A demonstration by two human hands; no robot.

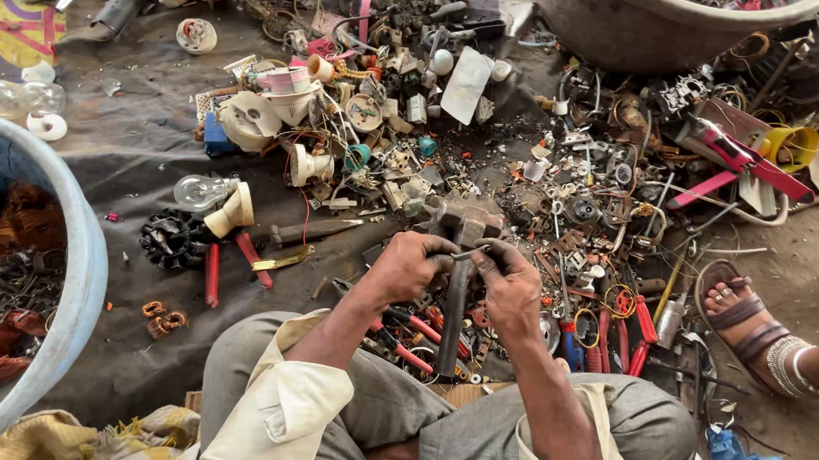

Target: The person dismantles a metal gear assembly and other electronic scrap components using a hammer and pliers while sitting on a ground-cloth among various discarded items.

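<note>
Both hands met before the knees: the left hand (410,266) and right hand (509,282) pinched a small grey metal strip (471,254) over the upright rusty steel hammer (461,262), forearms angled inward.

The left hand (414,266) and right hand (509,282) pinch a small metal strip (470,254) above an upright hammer (460,261). Red-handled pliers (228,257), a light bulb (199,192) and scrap electrical parts (387,134) lie around on the grey cloth (131,137).
</note>
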